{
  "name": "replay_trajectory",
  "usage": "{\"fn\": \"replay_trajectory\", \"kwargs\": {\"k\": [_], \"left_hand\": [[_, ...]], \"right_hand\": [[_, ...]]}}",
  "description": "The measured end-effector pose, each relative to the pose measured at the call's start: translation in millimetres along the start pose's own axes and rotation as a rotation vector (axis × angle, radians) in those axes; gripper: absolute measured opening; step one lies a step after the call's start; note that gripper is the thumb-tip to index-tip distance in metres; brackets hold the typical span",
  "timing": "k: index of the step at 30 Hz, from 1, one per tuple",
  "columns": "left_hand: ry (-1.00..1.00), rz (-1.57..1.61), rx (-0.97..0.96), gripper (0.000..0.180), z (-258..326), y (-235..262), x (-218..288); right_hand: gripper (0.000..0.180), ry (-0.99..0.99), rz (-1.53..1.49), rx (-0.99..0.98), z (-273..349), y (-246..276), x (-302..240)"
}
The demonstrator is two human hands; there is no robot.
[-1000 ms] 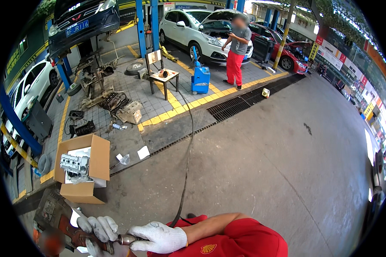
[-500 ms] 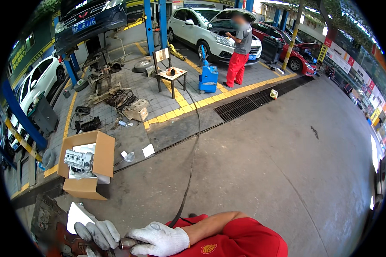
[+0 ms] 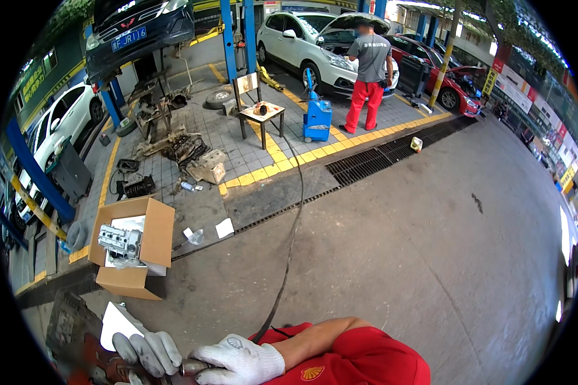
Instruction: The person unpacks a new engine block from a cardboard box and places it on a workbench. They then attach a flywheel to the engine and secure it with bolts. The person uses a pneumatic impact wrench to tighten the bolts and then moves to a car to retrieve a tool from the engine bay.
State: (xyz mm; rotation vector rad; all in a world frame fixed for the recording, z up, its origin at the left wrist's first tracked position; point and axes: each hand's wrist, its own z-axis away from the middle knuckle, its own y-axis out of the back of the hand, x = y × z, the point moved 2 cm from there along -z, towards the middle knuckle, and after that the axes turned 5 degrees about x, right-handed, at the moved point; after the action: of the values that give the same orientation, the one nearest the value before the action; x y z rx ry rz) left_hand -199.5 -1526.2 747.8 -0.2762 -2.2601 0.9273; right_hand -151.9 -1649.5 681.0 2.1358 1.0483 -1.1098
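At the lower edge my right hand [image 3: 241, 361], in a white knit glove, is closed round a metal cylindrical tool [image 3: 191, 367]. A dark hose [image 3: 291, 244] runs across the floor to behind that hand. My left hand [image 3: 149, 353], in a grey-white glove, curls its fingers beside the tool's left end; what they grip is hidden. Just left of it are a blurred reddish part [image 3: 103, 360] and a worn, dirty metal part [image 3: 67, 324]. Next to the left fingers is a flat white piece [image 3: 117, 326].
An open cardboard box [image 3: 157, 231] holds a silver engine part [image 3: 119, 240]. Beyond are dirty engine parts [image 3: 189, 151], a chair [image 3: 263, 112], a blue wheeled machine [image 3: 317, 119] and a floor grate [image 3: 366, 160]. A person [image 3: 368, 80] stands by a white car [image 3: 327, 48].
By the white car the person has turned their back and stepped slightly to the right. The surroundings have shifted a little in view. Both my hands keep nearly the same place and grip.
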Motion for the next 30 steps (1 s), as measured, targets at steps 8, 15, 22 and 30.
{"fn": "replay_trajectory", "kwargs": {"k": [8, 15, 22, 30], "left_hand": [[0.0, 0.026, 0.045, 0.034, -6.9, -3.4, -12.5], [-0.015, 0.069, 0.102, 0.035, -38.7, 34.7, -13.1], [0.043, 0.055, 0.145, 0.033, -101.0, 128.7, 2.0], [0.33, -0.101, 0.248, 0.051, -158.7, 302.0, 11.1]], "right_hand": [[0.031, -0.124, -0.005, -0.069, -15.7, 36.8, -13.1], [0.029, -0.24, -0.06, -0.182, -64.3, 29.7, 19.5], [0.032, -0.356, 0.057, -0.247, -144.1, 0.4, 86.8], [0.039, -0.51, 0.215, -0.17, -231.8, -41.5, 176.6]]}}
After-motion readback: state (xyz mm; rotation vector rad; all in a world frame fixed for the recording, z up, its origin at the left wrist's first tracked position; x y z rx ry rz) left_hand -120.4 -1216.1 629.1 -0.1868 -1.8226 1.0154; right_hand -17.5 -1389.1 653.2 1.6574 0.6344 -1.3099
